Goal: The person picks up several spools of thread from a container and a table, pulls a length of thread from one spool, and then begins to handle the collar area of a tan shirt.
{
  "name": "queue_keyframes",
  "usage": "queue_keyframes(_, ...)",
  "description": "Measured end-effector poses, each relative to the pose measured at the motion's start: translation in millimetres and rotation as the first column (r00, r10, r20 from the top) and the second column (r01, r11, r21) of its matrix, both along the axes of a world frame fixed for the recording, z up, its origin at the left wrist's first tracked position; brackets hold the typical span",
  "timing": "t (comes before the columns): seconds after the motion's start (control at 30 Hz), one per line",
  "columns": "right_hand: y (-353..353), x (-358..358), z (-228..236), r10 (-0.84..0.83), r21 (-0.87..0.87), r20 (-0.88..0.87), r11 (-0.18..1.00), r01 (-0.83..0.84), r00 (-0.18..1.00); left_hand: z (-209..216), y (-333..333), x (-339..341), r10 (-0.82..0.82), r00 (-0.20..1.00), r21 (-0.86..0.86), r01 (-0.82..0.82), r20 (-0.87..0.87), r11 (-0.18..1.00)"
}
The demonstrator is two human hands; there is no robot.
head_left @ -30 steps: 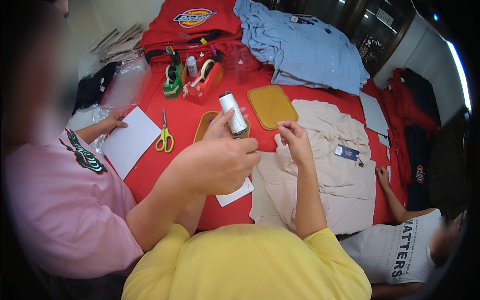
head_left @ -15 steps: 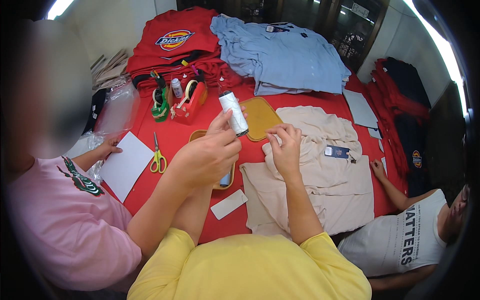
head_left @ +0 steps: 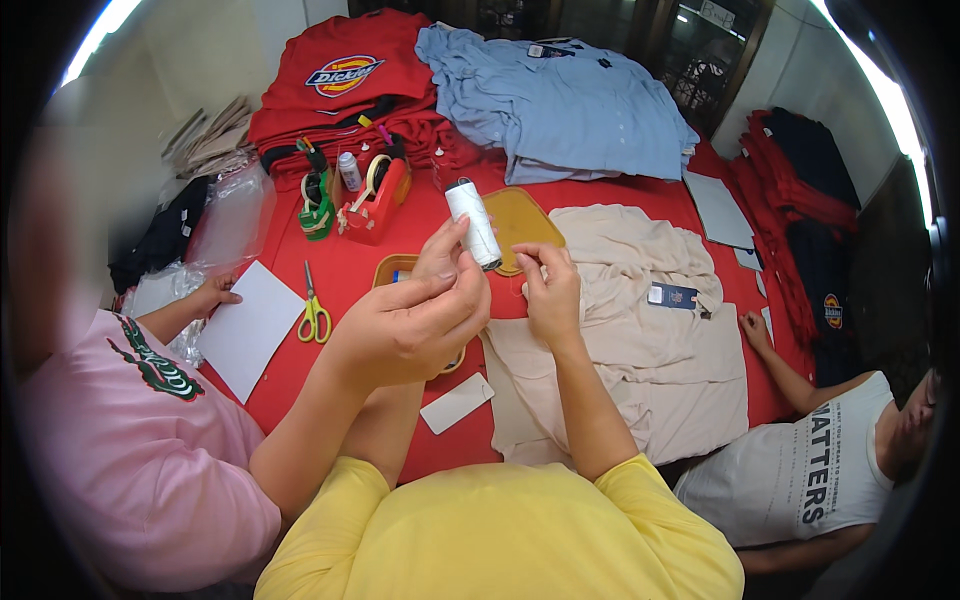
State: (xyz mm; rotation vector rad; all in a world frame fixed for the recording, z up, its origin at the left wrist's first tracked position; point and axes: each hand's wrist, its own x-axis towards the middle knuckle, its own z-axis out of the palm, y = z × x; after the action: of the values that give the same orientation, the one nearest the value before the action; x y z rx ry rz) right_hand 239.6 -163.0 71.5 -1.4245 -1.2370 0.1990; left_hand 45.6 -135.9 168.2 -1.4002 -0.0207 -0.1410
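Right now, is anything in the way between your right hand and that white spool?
Nothing visible is: the gap between the right hand and the white spool, held in the left hand, looks open. The pink-shirted person's hand is close, below and left of the spool, outside that gap.

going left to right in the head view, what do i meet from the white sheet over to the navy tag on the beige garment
White sheet, yellow-handled scissors, red tape dispenser, white spool, right hand, navy tag.
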Motion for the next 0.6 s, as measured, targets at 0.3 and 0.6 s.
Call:
queue_keyframes(0.3,-26,81,-21,-0.381,0.139,0.103,0.92,0.366,0.919,4,-4,-12,0.032,0.997,0.105,-0.024,-0.072,0.994)
queue_keyframes(0.6,-73,146,-39,-0.77,0.178,0.311,0.622,0.762,0.557,14,-15,-19,0.177,0.983,0.274,-0.157,-0.049,0.949)
